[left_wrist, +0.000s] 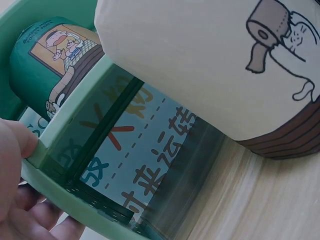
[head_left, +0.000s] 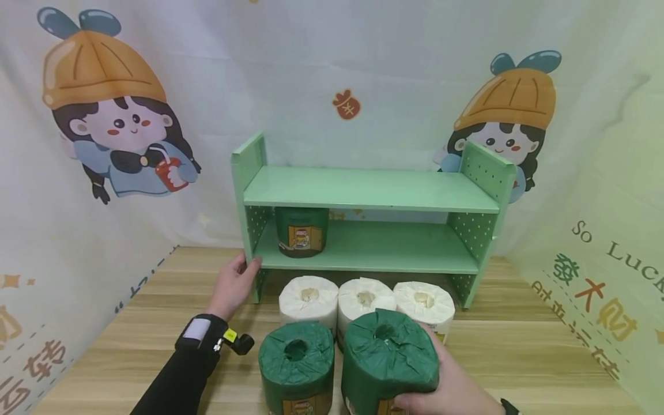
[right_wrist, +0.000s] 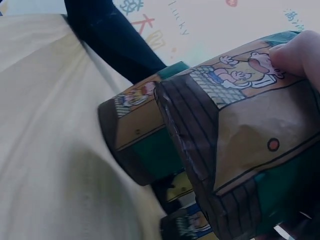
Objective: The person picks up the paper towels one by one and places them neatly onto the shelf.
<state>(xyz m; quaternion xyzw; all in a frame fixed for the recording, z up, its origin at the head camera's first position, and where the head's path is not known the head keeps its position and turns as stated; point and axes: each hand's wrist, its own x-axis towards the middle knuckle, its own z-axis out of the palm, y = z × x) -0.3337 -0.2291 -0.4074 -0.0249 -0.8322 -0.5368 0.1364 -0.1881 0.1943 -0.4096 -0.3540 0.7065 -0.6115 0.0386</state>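
Note:
My left hand (head_left: 233, 288) grips the left side panel of a light green two-tier shelf (head_left: 370, 189). In the left wrist view, thumb and fingers lie on either side of that panel (left_wrist: 75, 207). Near the front, my right hand (head_left: 452, 381) holds a green-wrapped toilet paper roll (head_left: 389, 351), which looks lifted; the thumb presses its printed side in the right wrist view. Beside it stands a second green roll (head_left: 297, 360). Another green roll (head_left: 302, 231) sits upright on the shelf's lower tier, at the left.
Three white-wrapped rolls, left (head_left: 309, 305), middle (head_left: 363, 288) and right (head_left: 425, 302), stand in a row before the shelf. The wooden table (head_left: 529, 346) extends to both sides. A printed cloth (head_left: 311, 69) hangs behind and at the sides.

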